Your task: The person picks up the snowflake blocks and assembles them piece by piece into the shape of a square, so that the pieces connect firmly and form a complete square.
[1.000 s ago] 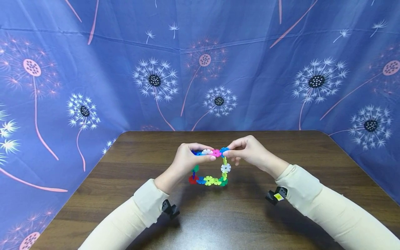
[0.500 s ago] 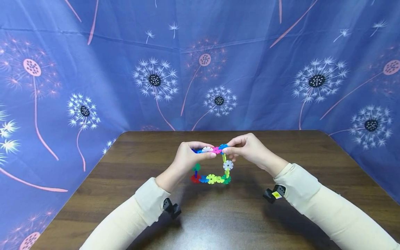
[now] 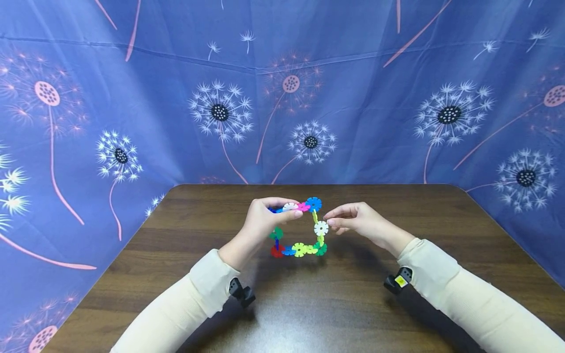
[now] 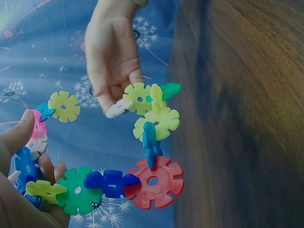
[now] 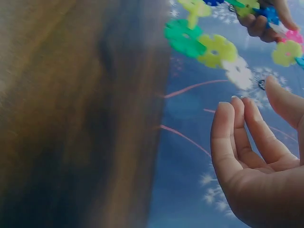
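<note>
My left hand [image 3: 260, 220] grips one side of a chain of notched plastic snowflake discs, held up above the table. Its thumb lies by the pink disc [image 4: 39, 124]. At the upper corner is a blue disc [image 3: 314, 204], with a yellow disc [image 4: 64, 107] beyond it. A gap separates that yellow disc from the white disc [image 5: 237, 73] in both wrist views. Lower down the chain are a red disc [image 4: 154, 182] and green discs [image 4: 79, 191]. My right hand [image 3: 364, 223] is beside the white disc, thumb and fingers apart, nothing between them.
The brown wooden table [image 3: 300, 304] extends under both hands. Behind it hangs a blue cloth [image 3: 362, 108] printed with dandelions. A black wrist camera [image 3: 242, 292] is on the left wrist, another black camera [image 3: 398, 280] on the right.
My right hand has let go of the blue corner disc and moved down and right, beside the white disc. The left hand keeps its grip, and the chain has risen slightly.
</note>
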Demonstrator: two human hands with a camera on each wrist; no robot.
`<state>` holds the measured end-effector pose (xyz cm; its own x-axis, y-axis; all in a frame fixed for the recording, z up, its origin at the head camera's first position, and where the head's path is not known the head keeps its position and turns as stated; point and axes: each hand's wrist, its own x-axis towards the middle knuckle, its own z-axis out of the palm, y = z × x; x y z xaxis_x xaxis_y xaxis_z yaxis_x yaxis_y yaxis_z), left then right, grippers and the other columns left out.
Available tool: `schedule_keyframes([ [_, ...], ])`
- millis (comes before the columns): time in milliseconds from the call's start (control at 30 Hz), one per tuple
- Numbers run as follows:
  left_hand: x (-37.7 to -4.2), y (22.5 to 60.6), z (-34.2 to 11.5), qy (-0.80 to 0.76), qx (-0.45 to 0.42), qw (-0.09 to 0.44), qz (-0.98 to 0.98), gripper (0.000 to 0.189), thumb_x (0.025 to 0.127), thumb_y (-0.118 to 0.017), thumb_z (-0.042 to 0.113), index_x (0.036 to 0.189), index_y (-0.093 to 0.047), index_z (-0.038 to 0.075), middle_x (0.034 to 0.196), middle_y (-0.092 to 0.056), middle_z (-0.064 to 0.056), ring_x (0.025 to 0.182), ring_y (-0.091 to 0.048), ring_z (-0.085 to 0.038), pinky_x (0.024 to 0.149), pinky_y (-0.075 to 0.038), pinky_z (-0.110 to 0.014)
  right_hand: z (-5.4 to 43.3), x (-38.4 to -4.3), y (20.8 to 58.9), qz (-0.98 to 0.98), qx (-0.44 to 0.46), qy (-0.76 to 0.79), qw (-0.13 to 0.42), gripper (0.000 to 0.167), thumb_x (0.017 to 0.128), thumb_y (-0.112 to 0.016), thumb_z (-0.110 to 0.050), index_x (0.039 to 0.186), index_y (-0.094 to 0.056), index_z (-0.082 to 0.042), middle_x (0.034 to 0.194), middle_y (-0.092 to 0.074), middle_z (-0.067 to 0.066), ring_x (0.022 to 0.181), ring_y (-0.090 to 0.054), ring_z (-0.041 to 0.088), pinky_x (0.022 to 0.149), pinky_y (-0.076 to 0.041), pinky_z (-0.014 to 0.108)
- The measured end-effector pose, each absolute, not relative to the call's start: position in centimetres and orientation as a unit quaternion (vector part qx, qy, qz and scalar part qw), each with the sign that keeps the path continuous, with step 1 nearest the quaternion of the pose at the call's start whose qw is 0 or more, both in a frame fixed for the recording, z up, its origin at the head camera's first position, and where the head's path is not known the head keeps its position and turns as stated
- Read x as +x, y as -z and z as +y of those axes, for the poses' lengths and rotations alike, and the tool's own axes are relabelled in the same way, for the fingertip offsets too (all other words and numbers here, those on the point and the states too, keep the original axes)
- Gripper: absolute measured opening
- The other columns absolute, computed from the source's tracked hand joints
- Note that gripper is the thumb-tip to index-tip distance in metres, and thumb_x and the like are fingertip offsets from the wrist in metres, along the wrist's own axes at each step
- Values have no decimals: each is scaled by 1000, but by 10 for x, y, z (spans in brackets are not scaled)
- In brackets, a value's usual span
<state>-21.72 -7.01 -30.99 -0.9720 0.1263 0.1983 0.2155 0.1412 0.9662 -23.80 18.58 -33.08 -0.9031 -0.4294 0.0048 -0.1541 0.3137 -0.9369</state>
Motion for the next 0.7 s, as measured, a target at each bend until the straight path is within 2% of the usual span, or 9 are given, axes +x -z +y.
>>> schedule_keyframes([
  [133,-217,308,-70,649,-109,30,-752,26,72,-86,18,95,-78,9,80,-74,1,62,-58,-13,56,-50,-25,183,-237,341,779,-179,583,145,37,89,-69,-11,115,-61,14,93,-72,3,82,-69,17,81,-57,36],
  [267,-218,307,-69,649,-111,30,-752,26,72,-86,20,94,-78,9,81,-74,1,66,-60,-15,58,-50,-25,178,-235,347,763,-182,605,140,33,87,-70,-10,109,-63,14,89,-72,0,83,-70,21,78,-58,32],
  [533,-220,311,-69,654,-115,33,-747,26,72,-86,18,95,-77,8,81,-74,2,64,-59,-11,57,-51,-25,173,-233,346,749,-188,624,122,31,87,-71,-10,106,-64,14,82,-72,-2,79,-69,17,77,-57,33],
  [700,-222,314,-67,646,-115,41,-753,28,72,-86,18,96,-77,6,89,-76,-3,69,-62,-7,59,-52,-26,172,-232,345,742,-195,631,115,25,87,-70,-8,103,-66,11,81,-72,-3,77,-69,17,77,-57,34],
])
